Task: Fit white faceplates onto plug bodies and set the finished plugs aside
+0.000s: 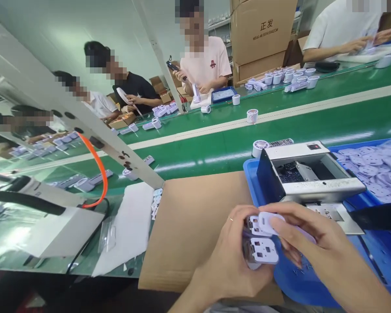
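Note:
My left hand is closed around two small white plastic housings, one above the other, their faces with square cutouts turned to the right. Between the thumb and fingers of my right hand is a white rounded plastic cover with a small slot. It overlaps the face of the upper housing; whether it is seated there I cannot tell. Below my right hand, loose screws lie in a blue tray. Behind that hand stands a white and black screw feeder.
Cardboard covers the bench before me. White plastic covers fill a blue bin at right. A slanted metal post and an orange cable stand left. Across the green conveyor, several people handle white parts.

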A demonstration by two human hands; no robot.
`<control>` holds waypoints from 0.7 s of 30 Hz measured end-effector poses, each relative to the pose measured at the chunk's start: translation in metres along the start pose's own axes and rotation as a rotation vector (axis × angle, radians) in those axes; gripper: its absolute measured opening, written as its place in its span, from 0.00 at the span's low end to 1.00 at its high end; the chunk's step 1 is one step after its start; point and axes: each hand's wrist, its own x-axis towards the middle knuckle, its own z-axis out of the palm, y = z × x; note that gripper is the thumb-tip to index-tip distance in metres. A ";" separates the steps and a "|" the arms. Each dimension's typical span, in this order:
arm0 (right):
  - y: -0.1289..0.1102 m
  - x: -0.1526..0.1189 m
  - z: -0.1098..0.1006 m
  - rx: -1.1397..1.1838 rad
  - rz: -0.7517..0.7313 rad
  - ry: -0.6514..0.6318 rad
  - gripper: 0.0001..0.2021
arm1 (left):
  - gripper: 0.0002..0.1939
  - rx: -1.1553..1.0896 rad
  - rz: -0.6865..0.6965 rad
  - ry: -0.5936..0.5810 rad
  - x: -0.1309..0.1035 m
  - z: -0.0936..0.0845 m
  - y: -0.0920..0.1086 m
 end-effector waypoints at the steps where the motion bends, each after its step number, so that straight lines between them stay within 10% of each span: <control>1: -0.008 0.008 0.001 -0.089 -0.057 -0.021 0.31 | 0.43 -0.031 0.024 0.003 -0.001 0.002 -0.005; 8: -0.011 0.017 -0.003 -0.244 0.051 -0.304 0.34 | 0.62 -0.018 0.261 0.100 -0.010 0.018 -0.033; 15: -0.014 0.002 0.008 -0.261 -0.062 -0.026 0.33 | 0.54 0.006 0.302 0.069 -0.001 0.012 -0.029; 21: -0.033 -0.008 0.019 0.130 0.248 0.025 0.50 | 0.53 0.094 0.341 0.062 0.009 0.015 -0.032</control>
